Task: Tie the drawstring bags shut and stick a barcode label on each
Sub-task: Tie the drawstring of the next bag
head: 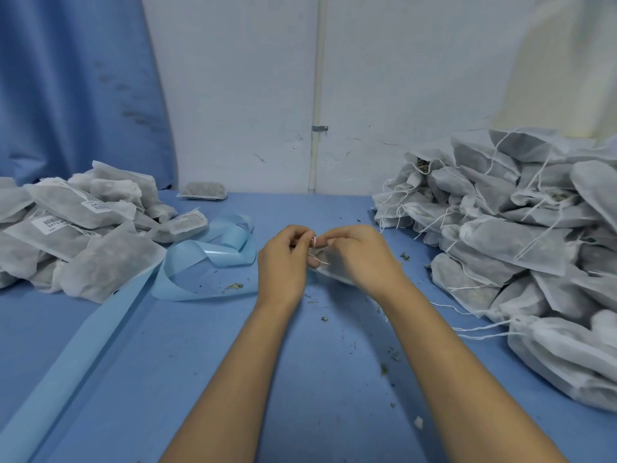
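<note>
My left hand (283, 259) and right hand (360, 255) pinch the drawstring (314, 242) of one bag (334, 274) at centre counter (200, 362), knot unfinished; labelled bags (76, 228) lie at nine o'clock, many untied bags (517, 235) at three.

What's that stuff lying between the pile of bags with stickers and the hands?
A curled light-blue strip lies on the blue table between the labelled pile and the left hand, with a few crumbs; the head view shows it.
</note>
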Demonstrator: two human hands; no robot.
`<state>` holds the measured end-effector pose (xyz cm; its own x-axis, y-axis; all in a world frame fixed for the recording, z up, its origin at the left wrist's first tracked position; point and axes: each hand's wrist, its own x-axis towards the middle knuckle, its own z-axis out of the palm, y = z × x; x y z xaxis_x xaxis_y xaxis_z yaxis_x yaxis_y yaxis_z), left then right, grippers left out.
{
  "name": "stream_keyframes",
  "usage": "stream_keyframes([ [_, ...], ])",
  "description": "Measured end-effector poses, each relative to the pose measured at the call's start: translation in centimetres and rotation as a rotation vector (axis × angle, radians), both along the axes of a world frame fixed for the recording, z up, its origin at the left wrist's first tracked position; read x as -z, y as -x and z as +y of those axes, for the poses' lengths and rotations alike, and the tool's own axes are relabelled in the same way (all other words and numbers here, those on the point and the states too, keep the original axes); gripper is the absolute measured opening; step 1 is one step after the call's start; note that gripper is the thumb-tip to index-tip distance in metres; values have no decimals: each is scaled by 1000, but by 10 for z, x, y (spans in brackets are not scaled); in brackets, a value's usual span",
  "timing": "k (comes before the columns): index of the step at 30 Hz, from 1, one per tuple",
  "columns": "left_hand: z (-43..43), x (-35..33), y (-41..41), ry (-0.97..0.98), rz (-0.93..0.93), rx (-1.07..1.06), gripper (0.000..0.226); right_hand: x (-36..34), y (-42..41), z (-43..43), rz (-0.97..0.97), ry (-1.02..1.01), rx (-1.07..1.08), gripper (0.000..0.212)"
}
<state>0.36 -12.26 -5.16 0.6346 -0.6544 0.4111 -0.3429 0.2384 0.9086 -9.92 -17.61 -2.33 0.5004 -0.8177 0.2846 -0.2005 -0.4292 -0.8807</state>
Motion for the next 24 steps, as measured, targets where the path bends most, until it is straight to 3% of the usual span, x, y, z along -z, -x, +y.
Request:
stream_keyframes([
  [4, -1, 0, -4, -25, 22, 30, 15, -8, 6, -1, -94, -218, -159, 30],
  [9, -2, 7, -10, -57, -8, 13, 16, -12, 21, -8, -3, -266, -245, 27],
  [16, -1, 5, -6, -38, 35, 82, 27, -8, 15, -7, -564, -669, -452, 23],
  [20, 0, -2, -1, -65, 44, 123, 27, -5, 11, -8, -763, -678, -426, 23],
  [24, 2, -6, 6, -135, -97, 113, 24, -5, 11, -7, -843, -660, -379, 23],
])
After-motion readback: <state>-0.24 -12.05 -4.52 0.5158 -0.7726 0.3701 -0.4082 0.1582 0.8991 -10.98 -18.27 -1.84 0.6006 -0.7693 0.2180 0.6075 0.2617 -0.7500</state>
